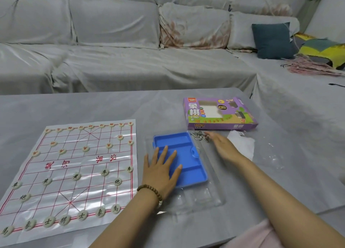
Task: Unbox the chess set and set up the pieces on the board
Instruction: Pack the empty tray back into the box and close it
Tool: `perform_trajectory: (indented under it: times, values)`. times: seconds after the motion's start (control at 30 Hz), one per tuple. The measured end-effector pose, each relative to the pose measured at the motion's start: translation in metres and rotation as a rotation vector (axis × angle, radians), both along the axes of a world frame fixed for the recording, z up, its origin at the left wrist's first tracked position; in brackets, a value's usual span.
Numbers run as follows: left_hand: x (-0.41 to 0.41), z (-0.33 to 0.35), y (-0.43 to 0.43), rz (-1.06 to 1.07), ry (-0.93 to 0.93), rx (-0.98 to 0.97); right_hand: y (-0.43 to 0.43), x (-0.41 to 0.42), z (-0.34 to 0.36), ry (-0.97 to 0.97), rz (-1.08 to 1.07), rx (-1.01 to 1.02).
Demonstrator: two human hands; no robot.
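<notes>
A plastic xiangqi board sheet point(71, 171) lies on the left of the table, with several round cream pieces standing on its lines, red-marked ones far and black-marked ones such as the general point(64, 219) near. An empty blue tray point(188, 150) sits to its right inside a clear plastic insert point(209, 197). My left hand point(161, 169), with a bead bracelet on the wrist, lies flat with spread fingers on the tray's near left part. My right hand point(222, 145) is open with straight fingers, just right of the tray, fingertips near a metal key ring point(200, 135).
The purple chess box point(218, 113) lies at the far right of the table point(112, 106). A clear plastic wrapper point(242, 145) lies right of my right hand. A covered sofa point(130, 57) runs behind the table, with a dark teal cushion point(272, 40).
</notes>
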State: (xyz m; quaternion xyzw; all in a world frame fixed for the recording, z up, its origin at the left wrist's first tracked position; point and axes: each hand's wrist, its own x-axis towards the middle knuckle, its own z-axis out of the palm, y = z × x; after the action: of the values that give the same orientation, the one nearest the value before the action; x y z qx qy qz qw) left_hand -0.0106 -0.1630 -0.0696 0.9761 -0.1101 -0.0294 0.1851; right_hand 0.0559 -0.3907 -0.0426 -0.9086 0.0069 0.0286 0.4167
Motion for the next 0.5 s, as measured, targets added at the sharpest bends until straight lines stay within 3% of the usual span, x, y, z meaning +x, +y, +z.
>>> perform_trajectory:
  times: [0.17,0.27,0.37,0.5]
  values:
    - [0.001,-0.011,0.001,0.001,-0.043,0.064,0.001,0.028,-0.018,-0.020,0.221,-0.298]
    - [0.002,-0.012,0.002,0.002,-0.035,0.044,-0.004,0.031,-0.021,-0.097,0.226,-0.415]
    - [0.001,-0.012,0.002,0.003,-0.027,0.054,-0.012,0.027,-0.018,-0.169,0.155,-0.387]
    - [0.001,-0.012,0.001,0.002,-0.026,0.040,-0.013,0.027,-0.020,-0.130,0.062,-0.223]
